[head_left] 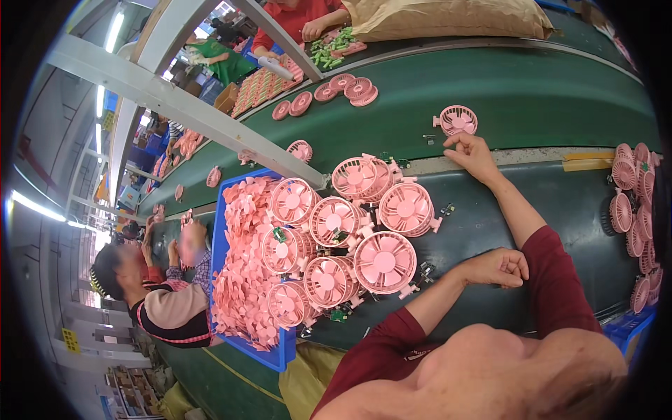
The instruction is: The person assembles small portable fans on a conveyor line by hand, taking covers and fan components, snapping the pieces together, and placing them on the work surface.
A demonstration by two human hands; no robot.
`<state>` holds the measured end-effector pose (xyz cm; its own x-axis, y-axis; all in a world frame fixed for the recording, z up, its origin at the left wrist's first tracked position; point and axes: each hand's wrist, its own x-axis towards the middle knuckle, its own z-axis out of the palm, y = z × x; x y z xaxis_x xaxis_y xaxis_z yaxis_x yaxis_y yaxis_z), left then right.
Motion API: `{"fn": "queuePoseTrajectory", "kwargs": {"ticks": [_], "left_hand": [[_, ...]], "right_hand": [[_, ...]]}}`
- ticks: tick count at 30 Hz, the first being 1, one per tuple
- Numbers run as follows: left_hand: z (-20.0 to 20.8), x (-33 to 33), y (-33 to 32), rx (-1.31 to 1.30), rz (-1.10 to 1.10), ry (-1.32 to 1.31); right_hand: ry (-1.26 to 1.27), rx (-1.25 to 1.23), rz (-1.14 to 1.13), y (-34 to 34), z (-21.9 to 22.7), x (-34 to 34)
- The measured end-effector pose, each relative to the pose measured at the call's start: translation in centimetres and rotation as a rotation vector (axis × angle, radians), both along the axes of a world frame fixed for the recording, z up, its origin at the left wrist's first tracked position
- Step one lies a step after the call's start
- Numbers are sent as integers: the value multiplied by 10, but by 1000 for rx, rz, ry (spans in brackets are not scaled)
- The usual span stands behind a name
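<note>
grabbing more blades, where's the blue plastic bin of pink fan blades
In the head view, the bin sits left of centre, immediately left of the stacked round pink plastic fan units.

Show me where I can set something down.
The dark work surface is bare between the right forearm and the pink grilles at right. The green belt is bare right of the lone pink housing, beyond the yellow strips. It's crowded around the blue bin and fan stacks.
</note>
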<state>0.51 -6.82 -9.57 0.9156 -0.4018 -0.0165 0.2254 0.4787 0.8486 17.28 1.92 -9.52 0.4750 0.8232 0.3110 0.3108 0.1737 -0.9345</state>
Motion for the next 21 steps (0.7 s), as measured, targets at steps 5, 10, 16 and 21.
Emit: {"fn": "queuePoseTrajectory", "kwargs": {"ticks": [5, 10, 16, 21], "left_hand": [[-3, 7, -3, 27, -31, -24], [-7, 5, 1, 109, -24, 22], [6, 4, -4, 96, -2, 116], [3, 4, -2, 50, -39, 119]], "right_hand": [[-74, 3, -17, -7, -2, 11], [-6, 157, 38, -3, -10, 6], [-94, 188, -4, -4, -5, 7], [-22, 151, -6, -12, 1, 6]]}}
